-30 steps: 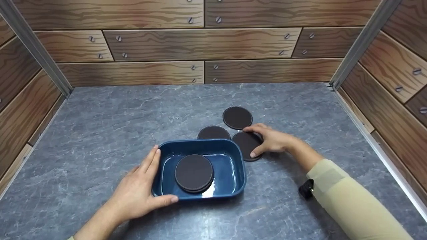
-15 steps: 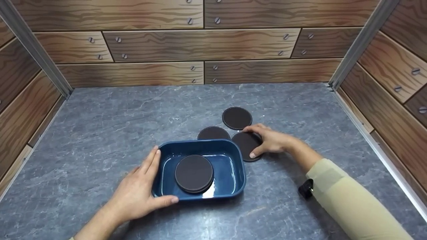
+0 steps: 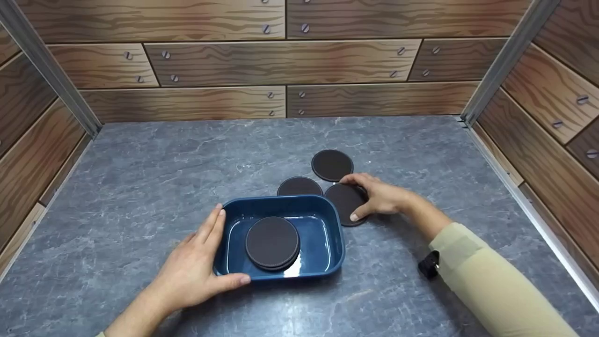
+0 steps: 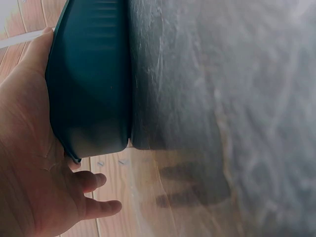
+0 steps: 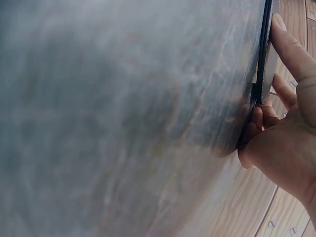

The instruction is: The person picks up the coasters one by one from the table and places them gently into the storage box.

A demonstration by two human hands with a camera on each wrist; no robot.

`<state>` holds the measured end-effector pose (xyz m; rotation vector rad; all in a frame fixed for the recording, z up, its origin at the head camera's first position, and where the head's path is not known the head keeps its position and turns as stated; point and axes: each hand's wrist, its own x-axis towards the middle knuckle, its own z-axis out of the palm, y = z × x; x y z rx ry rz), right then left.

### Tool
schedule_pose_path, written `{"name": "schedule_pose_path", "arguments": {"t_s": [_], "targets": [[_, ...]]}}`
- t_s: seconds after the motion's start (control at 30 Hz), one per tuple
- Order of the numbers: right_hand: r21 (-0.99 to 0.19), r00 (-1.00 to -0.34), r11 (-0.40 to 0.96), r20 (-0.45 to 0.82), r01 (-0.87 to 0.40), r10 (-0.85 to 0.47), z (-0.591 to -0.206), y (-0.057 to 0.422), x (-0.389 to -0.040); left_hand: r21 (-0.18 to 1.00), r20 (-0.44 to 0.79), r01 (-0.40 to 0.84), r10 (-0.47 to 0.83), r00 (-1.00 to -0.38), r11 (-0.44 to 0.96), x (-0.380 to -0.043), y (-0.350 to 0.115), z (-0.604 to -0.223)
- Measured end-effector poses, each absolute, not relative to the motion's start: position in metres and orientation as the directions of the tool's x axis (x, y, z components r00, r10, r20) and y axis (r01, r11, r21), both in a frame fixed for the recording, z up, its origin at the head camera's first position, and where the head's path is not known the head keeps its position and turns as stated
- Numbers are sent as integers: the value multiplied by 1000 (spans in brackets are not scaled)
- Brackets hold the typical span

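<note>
A blue rectangular baking dish [image 3: 331, 234] stands in the middle of the table, with a small stack of dark round coasters [image 3: 272, 242] inside. My left hand [image 3: 194, 267] holds its left end, thumb along the near rim and fingers against the left side. In the left wrist view the palm lies by the dish wall [image 4: 91, 74]. Just right of the dish, my right hand [image 3: 381, 194] grips a stitched dark coaster [image 3: 344, 203] by its edge, thumb on top, fingers at the far side. The right wrist view shows this coaster [image 5: 270, 69] edge-on, close to the tabletop.
Behind the dish lies another coaster [image 3: 299, 186], partly hidden by the rim. One more coaster [image 3: 332, 165] lies farther back. The grey marbled table [image 3: 178, 150] is enclosed by wood-patterned walls [image 3: 224, 63] at the back and both sides.
</note>
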<state>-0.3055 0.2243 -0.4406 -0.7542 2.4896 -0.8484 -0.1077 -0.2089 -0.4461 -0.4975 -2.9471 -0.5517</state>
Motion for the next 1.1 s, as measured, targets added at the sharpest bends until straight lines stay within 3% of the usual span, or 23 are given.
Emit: {"name": "schedule_pose_path", "arguments": {"t_s": [0.7,1.1], "targets": [[-749,-779,592,-168,-297,-604,-445,223,-305,342,154,331,295,-943,879,-108,-209,-446],[-816,-827,522,-103,-247,-552,-443,226,-299,339,149,329,295,-944,882,-108,-208,-445]]}}
